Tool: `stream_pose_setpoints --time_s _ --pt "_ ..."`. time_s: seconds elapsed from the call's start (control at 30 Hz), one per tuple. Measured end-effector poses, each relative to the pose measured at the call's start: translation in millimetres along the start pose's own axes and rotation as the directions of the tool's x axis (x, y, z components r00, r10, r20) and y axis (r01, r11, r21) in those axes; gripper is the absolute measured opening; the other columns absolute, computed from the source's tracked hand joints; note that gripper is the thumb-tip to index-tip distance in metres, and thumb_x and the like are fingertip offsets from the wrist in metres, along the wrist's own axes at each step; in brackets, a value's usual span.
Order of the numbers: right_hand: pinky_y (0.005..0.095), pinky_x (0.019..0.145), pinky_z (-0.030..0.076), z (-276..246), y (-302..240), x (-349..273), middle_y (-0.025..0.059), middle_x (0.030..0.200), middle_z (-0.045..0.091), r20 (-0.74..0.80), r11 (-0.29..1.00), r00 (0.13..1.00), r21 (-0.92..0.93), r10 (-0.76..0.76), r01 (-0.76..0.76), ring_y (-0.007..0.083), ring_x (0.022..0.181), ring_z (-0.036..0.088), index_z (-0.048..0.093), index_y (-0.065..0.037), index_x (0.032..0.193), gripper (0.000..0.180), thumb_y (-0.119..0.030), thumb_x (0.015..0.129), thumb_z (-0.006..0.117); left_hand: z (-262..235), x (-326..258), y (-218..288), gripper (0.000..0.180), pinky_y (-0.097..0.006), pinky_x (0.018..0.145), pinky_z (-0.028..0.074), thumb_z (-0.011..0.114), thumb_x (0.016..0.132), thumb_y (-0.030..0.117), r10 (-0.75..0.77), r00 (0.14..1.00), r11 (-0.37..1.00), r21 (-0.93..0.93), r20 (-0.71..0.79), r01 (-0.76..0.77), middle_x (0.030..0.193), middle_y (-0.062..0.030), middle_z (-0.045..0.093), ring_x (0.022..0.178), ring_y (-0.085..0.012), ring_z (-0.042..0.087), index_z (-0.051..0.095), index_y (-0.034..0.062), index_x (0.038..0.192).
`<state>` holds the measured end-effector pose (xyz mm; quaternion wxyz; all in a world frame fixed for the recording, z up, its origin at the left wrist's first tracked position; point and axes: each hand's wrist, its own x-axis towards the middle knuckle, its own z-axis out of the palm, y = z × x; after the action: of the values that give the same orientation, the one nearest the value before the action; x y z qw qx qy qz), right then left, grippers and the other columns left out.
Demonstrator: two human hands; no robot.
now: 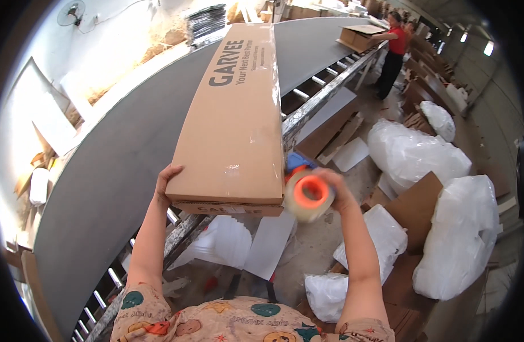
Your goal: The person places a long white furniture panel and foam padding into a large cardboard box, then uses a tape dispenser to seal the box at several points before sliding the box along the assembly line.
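Touching the carton [233, 137], left hand [166, 181] angles inward.

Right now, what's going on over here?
The person's left hand rests on the near left corner of a long cardboard carton lying on the grey conveyor belt. The right hand holds an orange-cored packing-tape roll beside the carton's near right corner. Farther along, a red-shirted co-worker touches another carton.
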<state>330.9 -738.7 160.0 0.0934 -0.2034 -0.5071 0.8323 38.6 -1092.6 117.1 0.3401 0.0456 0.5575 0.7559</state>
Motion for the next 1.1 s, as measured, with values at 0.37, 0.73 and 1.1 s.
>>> stream_pose_setpoints --time_s 0.37,0.73,1.1 --pt "0.0225 0.066 0.046 4.3 87.6 -123.3 0.0061 0.084 0.065 -0.36 0.961 0.891 -0.124 -0.275 0.247 0.0096 0.073 0.058 0.064 0.003 0.107 0.035 -0.023 0.084 0.062 100.9 -47.4 -67.7 0.047 -0.036 0.096 0.044 0.054 0.085 0.019 0.177 0.981 0.964 -0.187 -0.082 -0.19 0.121 -0.0101 0.056 0.11 -0.0218 0.055 0.047 0.0052 0.13" --pt "0.03 0.073 0.048 33.5 105.7 -128.8 0.0071 0.089 0.066 -0.436 0.736 0.695 -0.648 -0.571 0.197 0.0154 0.08 0.061 0.067 0.002 0.09 0.03 -0.025 0.088 0.054 171.5 -19.6 -58.2 0.049 -0.049 0.113 0.01 0.047 0.092 0.03 0.331 0.39 -0.217 0.471 0.859 -0.855 0.141 -0.0194 0.041 0.136 -0.0339 0.029 0.046 0.003 0.133" --pt "0.0335 0.078 0.048 179.5 211.2 1.3 0.006 0.098 0.066 -0.54 0.937 0.787 -0.004 -0.297 0.35 0.0159 0.087 0.061 0.064 0.001 0.097 0.036 -0.034 0.086 0.062 214.7 -69.2 18.7 0.095 -0.05 0.111 0.017 0.059 0.072 0.068 -0.43 0.437 -0.357 0.296 0.79 -0.886 0.143 -0.0327 0.026 0.138 -0.0421 0.02 0.037 0.0036 0.138"
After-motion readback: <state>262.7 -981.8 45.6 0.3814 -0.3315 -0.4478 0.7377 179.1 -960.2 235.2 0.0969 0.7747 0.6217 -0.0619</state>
